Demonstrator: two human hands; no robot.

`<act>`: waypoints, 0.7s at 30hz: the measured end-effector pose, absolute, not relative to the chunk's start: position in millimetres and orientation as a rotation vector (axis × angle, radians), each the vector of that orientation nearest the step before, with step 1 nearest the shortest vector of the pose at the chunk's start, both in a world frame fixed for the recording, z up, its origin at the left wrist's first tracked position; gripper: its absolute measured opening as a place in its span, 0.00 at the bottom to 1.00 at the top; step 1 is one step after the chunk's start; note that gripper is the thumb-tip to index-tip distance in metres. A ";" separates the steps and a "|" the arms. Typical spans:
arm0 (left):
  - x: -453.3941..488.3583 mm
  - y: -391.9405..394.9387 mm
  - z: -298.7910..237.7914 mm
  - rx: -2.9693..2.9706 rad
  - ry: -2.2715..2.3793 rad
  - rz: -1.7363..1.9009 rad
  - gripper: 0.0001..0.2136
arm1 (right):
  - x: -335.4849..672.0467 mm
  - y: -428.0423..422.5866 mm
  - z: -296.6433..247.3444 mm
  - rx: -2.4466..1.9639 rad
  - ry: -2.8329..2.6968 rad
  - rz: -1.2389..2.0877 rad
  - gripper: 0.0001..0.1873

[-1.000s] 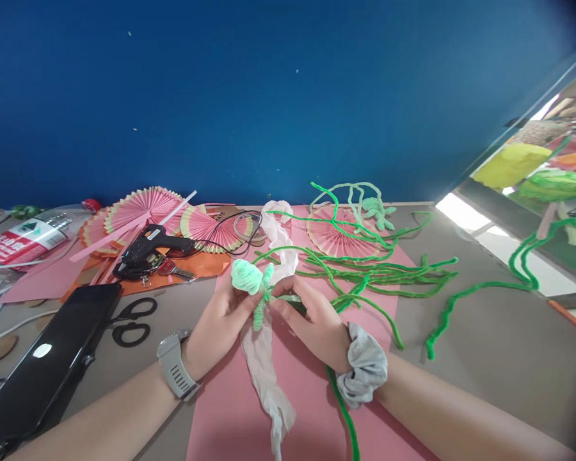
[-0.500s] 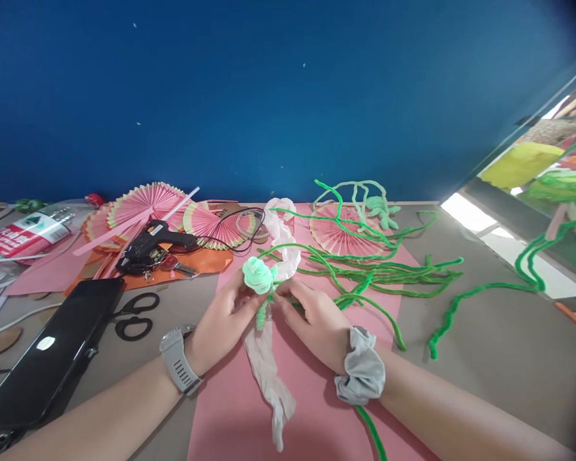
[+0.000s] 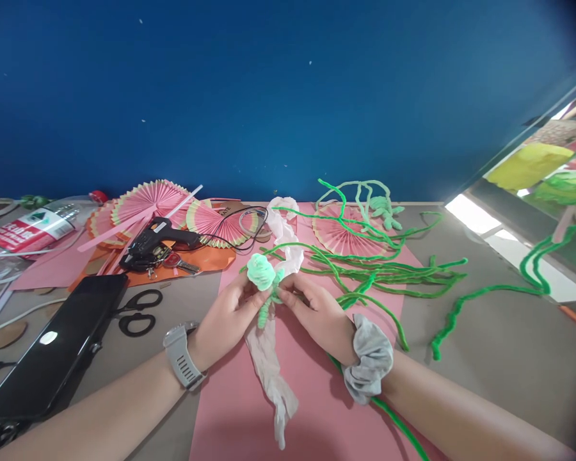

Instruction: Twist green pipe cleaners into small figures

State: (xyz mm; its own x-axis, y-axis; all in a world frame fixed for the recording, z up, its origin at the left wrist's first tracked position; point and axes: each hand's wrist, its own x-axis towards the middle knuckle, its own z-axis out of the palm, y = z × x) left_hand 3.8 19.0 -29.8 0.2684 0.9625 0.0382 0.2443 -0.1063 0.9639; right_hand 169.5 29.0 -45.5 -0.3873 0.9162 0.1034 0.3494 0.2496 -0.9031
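From the head camera, both hands meet over a pink paper sheet (image 3: 317, 410) that lies on the grey table (image 3: 499, 346). The left hand (image 3: 228, 317), with a grey watch (image 3: 182, 355) on its wrist, pinches the pale green chenille flower (image 3: 260, 271) just under its rolled head, thumb and fingertips closed on it. The right hand (image 3: 319, 314), with a grey scrunchie (image 3: 372, 365) on its wrist, grips the same piece from the other side, its fingers clenched on the green stem where it meets the flower. The flower stands between the two hands, just above the sheet, with a twisted green stub hanging below it. Under the hands a crumpled white strip (image 3: 271, 378) runs along the sheet. A tangle of green pipe cleaners (image 3: 388, 275) spreads to the right. To the left lie black scissors (image 3: 137, 314), a dark phone (image 3: 62, 339), a black glue gun (image 3: 158, 240) and pink paper fans (image 3: 144, 202).
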 end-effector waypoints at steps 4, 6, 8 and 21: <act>3.5 19.8 -32.3 1.572 1.117 0.945 0.16 | 170.9 27.1 -45.9 -1.158 -1.969 1.040 0.08; 3.0 19.6 -34.0 1.565 1.103 0.934 0.16 | 171.7 25.6 -45.2 -1.148 -2.058 0.985 0.08; 2.4 19.3 -35.2 1.560 1.088 0.923 0.16 | 172.8 23.9 -44.4 -1.145 -2.155 0.934 0.08; 4.1 18.3 -34.3 1.629 1.075 0.987 0.15 | 173.2 17.9 -37.7 -1.226 -2.475 0.459 0.06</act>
State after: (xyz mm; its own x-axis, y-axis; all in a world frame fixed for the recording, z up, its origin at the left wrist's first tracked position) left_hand 4.1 18.3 -34.3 0.2972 0.9460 0.1292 0.2092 -0.1966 0.9579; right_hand 173.2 17.9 -37.7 -0.5698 0.8067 0.1567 0.6968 0.5753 -0.4283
